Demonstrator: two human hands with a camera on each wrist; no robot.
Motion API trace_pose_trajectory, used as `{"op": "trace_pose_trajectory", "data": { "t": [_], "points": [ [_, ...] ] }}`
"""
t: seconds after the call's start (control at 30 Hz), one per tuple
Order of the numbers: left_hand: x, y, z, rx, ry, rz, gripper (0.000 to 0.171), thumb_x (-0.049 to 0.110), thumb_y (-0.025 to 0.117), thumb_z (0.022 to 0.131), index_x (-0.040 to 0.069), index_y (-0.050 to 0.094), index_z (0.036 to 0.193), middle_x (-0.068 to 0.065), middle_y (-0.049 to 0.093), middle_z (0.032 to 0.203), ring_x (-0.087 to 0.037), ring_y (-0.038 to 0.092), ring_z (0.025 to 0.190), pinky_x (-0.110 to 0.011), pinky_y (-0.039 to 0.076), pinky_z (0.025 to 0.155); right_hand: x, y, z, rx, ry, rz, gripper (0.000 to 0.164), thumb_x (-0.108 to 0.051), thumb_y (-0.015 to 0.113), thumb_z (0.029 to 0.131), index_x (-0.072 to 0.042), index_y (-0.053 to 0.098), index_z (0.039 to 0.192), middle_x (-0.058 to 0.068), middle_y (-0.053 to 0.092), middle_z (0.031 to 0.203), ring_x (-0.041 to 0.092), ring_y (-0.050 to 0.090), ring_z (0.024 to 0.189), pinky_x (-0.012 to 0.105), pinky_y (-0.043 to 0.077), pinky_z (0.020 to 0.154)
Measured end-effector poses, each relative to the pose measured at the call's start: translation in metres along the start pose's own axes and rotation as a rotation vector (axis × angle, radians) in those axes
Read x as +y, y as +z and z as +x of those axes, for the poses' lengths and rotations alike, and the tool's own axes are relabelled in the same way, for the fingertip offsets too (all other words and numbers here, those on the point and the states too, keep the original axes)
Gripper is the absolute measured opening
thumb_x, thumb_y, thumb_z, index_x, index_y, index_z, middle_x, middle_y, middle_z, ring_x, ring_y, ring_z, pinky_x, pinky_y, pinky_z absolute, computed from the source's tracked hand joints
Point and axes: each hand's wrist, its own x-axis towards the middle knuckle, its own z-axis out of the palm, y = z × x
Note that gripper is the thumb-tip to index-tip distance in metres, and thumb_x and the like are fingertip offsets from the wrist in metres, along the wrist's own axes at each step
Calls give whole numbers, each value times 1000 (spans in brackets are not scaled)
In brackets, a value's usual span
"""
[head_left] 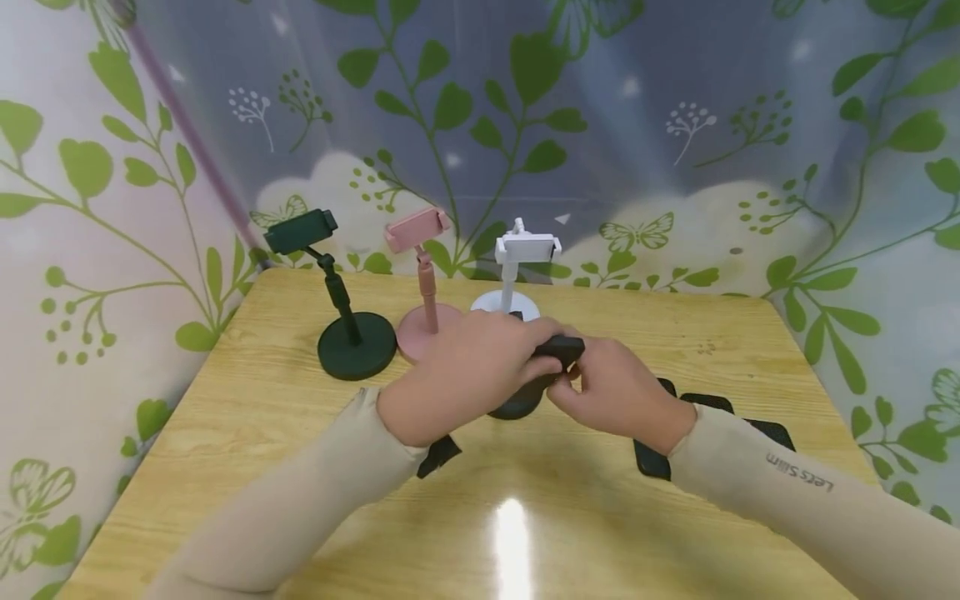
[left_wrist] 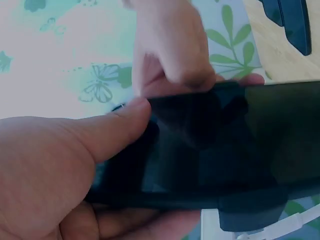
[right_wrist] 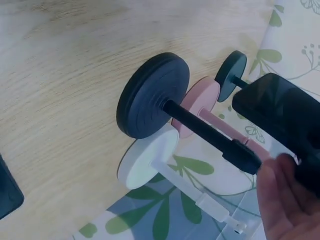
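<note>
A black phone stand (right_wrist: 152,95) stands on the table, its round base and upright post in plain sight in the right wrist view. My left hand (head_left: 480,367) grips a black smartphone (left_wrist: 180,145), thumb over the near end of its glossy face and fingers beneath. The phone lies across the stand's clamp, whose lip (left_wrist: 252,212) overlaps the phone's lower edge. At the phone's opposite long edge, my right hand (head_left: 611,387) has curled fingers pinching at the clamp. In the right wrist view the right hand (right_wrist: 285,200) is at the top of the post, partly cut off.
A green stand (head_left: 356,346), a pink stand (head_left: 427,279) and a white stand (head_left: 528,248) line the back of the wooden table (head_left: 300,500). Several dark phones (head_left: 652,462) lie beside my right wrist. A small black piece (head_left: 438,456) shows under my left wrist.
</note>
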Motion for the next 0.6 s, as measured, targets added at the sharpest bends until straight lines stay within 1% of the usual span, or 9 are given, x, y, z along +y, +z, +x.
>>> {"op": "trace_pose_trajectory", "data": {
  "t": [0.07,0.13,0.17,0.23,0.33,0.37,0.43,0.53,0.6],
  "points": [
    [-2,-1,0,-15,7,10,31,46,45,96,28,55,120,11,54,69,-6,50,54,-23,39,52,-1,6,-1,53,-2,-13,20,-15,55,85,-20,60,104,-14,55,65,3,42,45,25,43,53],
    [-5,0,-1,0,18,21,28,46,45,97,29,56,115,11,51,65,-6,48,52,-23,38,51,-2,13,-1,119,-13,-36,24,-14,55,84,-16,56,107,-12,55,70,3,41,45,24,40,49],
    [-8,0,-2,16,27,20,26,46,46,96,29,56,114,12,52,66,-5,48,53,-23,37,52,-2,17,0,152,-24,-50,25,-14,55,84,-13,54,109,-10,55,74,3,41,47,24,40,49],
    [-13,2,-2,55,49,17,26,45,48,96,29,57,113,13,55,69,-3,48,54,-22,37,52,-4,22,1,207,-46,-80,26,-13,55,84,-9,50,110,-7,53,76,3,40,47,23,38,47],
    [-20,3,-2,100,85,-18,28,45,51,95,28,59,115,14,60,78,-1,51,60,-21,40,56,-4,25,1,252,-64,-118,24,-11,55,84,-7,48,107,-5,52,74,4,39,46,22,37,45],
    [-22,3,-2,114,94,-37,29,45,51,94,27,59,116,14,61,81,0,51,61,-20,40,57,-4,25,1,257,-64,-126,23,-12,55,85,-7,49,106,-5,52,74,4,39,47,23,37,45],
    [-24,1,-2,132,89,-45,31,47,51,94,29,59,118,13,60,77,-1,51,58,-22,40,50,-3,22,1,251,-54,-130,21,-11,55,84,-9,50,105,-6,52,73,5,38,46,23,36,45],
    [-26,-2,-3,145,72,-29,31,50,49,94,32,58,118,14,55,69,-2,47,52,-24,34,40,0,17,1,204,-53,-117,21,-11,55,86,-11,53,107,-6,53,76,4,38,47,23,37,47],
    [-26,-4,-4,136,53,-21,31,51,49,93,34,58,118,14,52,66,-2,45,50,-25,31,37,1,13,1,164,-62,-88,23,-11,55,87,-13,54,109,-7,54,77,5,39,48,24,38,48]
  ]
}}
